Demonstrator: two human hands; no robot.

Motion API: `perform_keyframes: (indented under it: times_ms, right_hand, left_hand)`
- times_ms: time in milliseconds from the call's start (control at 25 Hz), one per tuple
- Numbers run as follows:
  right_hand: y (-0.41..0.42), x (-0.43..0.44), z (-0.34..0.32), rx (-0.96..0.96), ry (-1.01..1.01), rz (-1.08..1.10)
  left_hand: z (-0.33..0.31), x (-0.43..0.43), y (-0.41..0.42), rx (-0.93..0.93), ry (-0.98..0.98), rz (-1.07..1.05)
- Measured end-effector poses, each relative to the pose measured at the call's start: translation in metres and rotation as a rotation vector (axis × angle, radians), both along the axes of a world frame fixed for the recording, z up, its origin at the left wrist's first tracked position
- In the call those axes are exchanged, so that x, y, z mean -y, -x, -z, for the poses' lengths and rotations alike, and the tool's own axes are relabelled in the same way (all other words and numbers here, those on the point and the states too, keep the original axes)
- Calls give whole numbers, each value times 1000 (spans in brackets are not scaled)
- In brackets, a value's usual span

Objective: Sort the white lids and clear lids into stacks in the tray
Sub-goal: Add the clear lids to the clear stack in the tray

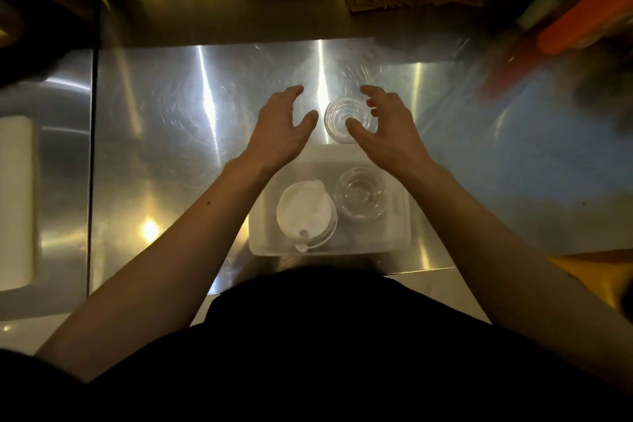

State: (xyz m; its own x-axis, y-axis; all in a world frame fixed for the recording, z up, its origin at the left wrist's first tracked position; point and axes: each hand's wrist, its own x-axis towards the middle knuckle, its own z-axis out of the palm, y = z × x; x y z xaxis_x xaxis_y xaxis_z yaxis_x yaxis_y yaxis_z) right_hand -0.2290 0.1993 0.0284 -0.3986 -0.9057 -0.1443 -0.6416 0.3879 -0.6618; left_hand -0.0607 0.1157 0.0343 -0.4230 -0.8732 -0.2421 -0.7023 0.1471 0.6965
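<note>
Hands (335,127) around clear lid (344,120)

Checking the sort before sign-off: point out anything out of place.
One clear lid sits on the steel counter beyond the tray, between both open hands, left and right. White stack and clear stack look tidy.
</note>
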Motion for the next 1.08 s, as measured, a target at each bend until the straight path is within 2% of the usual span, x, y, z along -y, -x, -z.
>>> perform_keyframes:
  times_ms: [160, 400, 560, 800, 1000, 1080]
  right_hand:
    - [19, 17, 16, -28, -90, -7]
    - [43, 40, 40, 72, -240, 61]
    - [47, 49, 52, 66, -313, 64]
    - [46, 55, 54, 117, -311, 141]
    - [47, 63, 54, 508, -359, 440]
    - [45, 64, 51, 574, -330, 496]
  left_hand:
    - [13, 21, 25, 27, -63, 72]
    - [31, 45, 53, 106, -207, 181]
    - [43, 53, 61, 158, -258, 219]
    - [53, 52, 70, 84, -306, 166]
    - [56, 53, 71, -24, -410, -46]
    - [56, 53, 69, -19, -405, -81]
